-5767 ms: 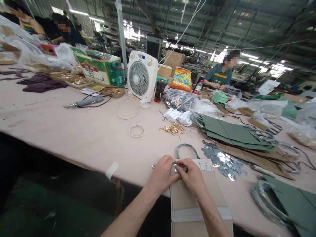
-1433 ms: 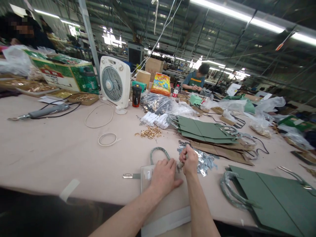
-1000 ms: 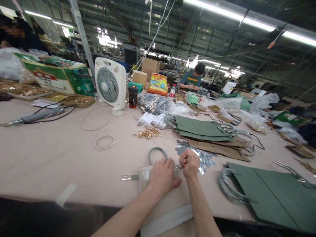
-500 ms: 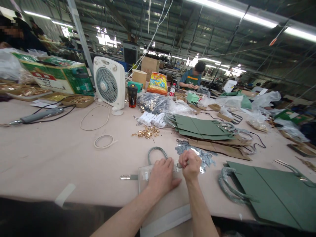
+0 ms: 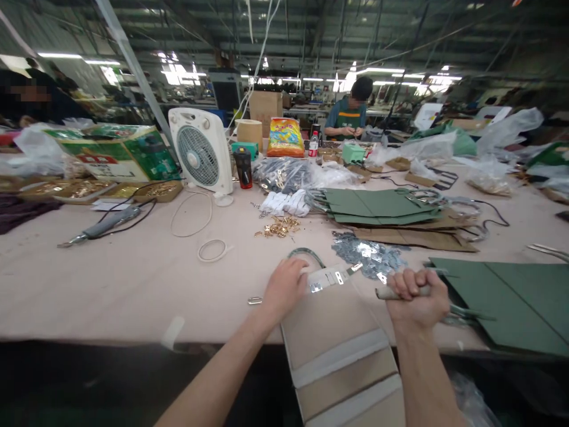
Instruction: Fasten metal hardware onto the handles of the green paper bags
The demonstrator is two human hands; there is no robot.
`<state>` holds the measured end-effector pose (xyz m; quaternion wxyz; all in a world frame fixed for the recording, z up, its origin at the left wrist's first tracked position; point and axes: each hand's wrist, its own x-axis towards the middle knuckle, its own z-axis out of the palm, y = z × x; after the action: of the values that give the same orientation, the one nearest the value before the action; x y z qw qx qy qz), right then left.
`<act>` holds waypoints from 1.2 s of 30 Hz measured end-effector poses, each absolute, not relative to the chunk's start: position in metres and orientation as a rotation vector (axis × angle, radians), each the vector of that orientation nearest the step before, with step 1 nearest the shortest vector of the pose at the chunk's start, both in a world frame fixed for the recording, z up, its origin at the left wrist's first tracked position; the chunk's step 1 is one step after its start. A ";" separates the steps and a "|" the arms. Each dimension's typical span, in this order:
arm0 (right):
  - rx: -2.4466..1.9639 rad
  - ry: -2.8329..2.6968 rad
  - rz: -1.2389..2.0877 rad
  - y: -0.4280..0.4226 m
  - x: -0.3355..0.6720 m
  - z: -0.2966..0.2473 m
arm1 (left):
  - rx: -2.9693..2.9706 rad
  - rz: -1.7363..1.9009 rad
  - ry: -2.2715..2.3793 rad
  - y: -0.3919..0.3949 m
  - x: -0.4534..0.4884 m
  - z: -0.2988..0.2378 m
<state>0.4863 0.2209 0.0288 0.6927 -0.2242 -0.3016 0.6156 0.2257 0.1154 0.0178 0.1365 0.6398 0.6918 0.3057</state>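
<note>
An unassembled bag panel point(image 5: 340, 317), beige with grey strips across it, lies partly over the table's front edge. Along its top edge sit a pale band and small silver metal plates point(image 5: 339, 277), and a green handle loop point(image 5: 310, 254) arches behind. My left hand point(image 5: 287, 289) is closed over the panel's upper left corner, its thumb hidden. To the right of the panel, my right hand point(image 5: 418, 296) is raised in a fist around a grey, rod-like tool handle point(image 5: 386, 293). A metal-tipped strap end point(image 5: 255, 300) pokes out left of my left hand.
Loose silver plates point(image 5: 371, 252) are heaped behind the panel, gold fittings point(image 5: 278, 226) further left. Green bag panels point(image 5: 511, 296) lie right, more point(image 5: 382, 204) stacked behind. A fan point(image 5: 202, 151), corded tool point(image 5: 100, 225) and tape roll point(image 5: 212, 250) stand left. A co-worker point(image 5: 347, 112) sits opposite.
My right hand, with the tool handle, has moved off the panel's top edge to the right. My left hand has shifted to the upper left corner, uncovering the plates. The view has tilted.
</note>
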 end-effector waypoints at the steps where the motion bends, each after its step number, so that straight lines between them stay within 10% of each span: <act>1: -0.498 -0.676 1.373 0.218 0.485 0.032 | 1.805 0.860 2.010 0.115 0.221 0.019; 36: -0.399 -0.951 1.477 0.183 0.366 -0.004 | 1.766 0.411 1.965 0.139 0.220 0.033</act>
<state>0.3663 0.1833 -0.0038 0.6212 -0.1736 -0.4137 0.6425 0.2198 0.1393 0.0327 0.2320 0.6425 0.7149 0.1496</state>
